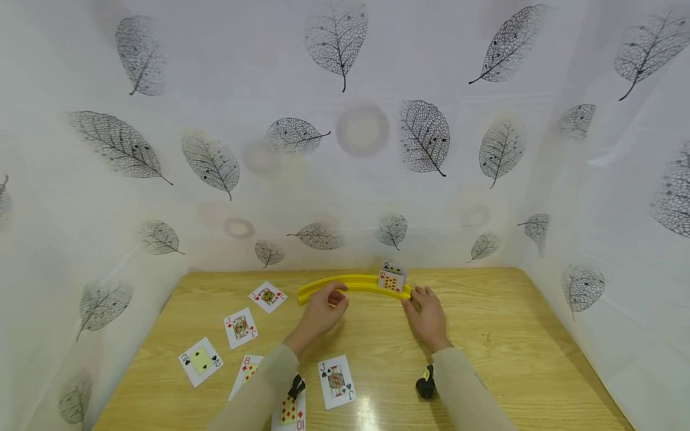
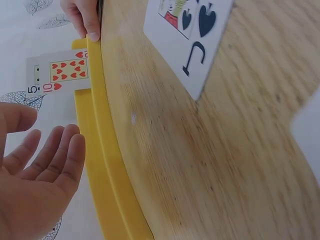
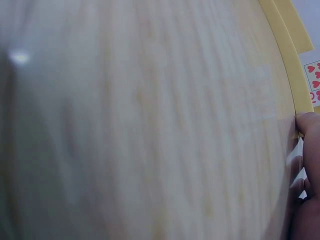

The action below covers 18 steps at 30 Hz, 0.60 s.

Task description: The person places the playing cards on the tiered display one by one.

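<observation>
A curved yellow card holder [image 1: 323, 284] lies along the back of the table. Near its right end stand a ten of hearts [image 1: 390, 281] and, behind it, a black five [image 2: 32, 77]. My right hand [image 1: 428, 314] grips the right end of the holder, the thumb [image 3: 306, 120] against its front face. Close by the holder's left half is my left hand [image 1: 323, 308], palm turned up in the left wrist view, fingers loosely bent and holding nothing. A jack of spades [image 1: 336, 382] lies face up on the wood between the forearms.
On the left of the wooden table [image 1: 501, 335] lie a red jack [image 1: 268, 297], a jack of diamonds [image 1: 240, 327] and a black number card [image 1: 200, 361]. The left sleeve partly covers an eight [image 1: 249, 368] and a ten of diamonds [image 1: 289, 413]. A leaf-patterned curtain [image 1: 366, 179] surrounds the table.
</observation>
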{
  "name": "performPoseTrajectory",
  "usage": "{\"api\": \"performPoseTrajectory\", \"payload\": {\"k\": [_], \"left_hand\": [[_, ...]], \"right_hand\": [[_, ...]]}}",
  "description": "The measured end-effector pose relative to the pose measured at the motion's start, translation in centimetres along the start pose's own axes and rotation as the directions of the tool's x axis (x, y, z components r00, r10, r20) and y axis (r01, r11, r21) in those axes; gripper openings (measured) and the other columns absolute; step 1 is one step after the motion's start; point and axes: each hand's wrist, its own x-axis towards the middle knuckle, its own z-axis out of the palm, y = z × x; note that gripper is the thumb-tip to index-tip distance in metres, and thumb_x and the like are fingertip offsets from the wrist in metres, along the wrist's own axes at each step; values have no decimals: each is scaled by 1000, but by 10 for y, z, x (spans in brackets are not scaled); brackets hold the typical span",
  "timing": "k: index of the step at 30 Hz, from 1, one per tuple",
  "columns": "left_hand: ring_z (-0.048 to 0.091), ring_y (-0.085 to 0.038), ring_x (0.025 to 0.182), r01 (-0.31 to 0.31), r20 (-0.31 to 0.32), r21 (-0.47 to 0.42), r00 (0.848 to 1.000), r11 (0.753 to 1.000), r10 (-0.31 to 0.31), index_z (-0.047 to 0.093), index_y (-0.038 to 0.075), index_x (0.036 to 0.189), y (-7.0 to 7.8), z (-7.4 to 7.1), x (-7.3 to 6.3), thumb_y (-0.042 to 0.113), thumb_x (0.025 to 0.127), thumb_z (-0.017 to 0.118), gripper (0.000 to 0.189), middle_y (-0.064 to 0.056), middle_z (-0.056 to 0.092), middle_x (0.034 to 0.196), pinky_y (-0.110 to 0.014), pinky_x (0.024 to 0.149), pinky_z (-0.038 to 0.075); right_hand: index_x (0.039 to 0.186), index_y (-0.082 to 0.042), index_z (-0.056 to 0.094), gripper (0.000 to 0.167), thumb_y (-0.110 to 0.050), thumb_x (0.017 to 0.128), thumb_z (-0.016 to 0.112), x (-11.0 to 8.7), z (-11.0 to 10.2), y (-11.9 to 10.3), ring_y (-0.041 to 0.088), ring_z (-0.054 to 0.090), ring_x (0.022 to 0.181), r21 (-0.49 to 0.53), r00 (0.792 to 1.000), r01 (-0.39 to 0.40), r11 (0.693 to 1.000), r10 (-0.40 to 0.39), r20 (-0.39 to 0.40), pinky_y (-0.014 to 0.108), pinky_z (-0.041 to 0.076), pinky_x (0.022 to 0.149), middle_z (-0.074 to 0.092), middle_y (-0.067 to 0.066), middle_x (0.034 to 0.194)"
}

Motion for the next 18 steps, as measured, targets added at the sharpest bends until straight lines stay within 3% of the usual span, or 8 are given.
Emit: {"api": "performPoseTrajectory", "payload": {"k": [18], "left_hand": [[72,-15,88,77,-14,47,997,996,-76,72,10,121,-9,-51,-47,11,94,77,27,-3,76,96,-26,80,61]], "right_hand": [[143,13,55,54,-27,107,61,0,-2,-2,53,34,152,9,1000,4,1000,-4,9,68,31,123,49,32,155]]}}
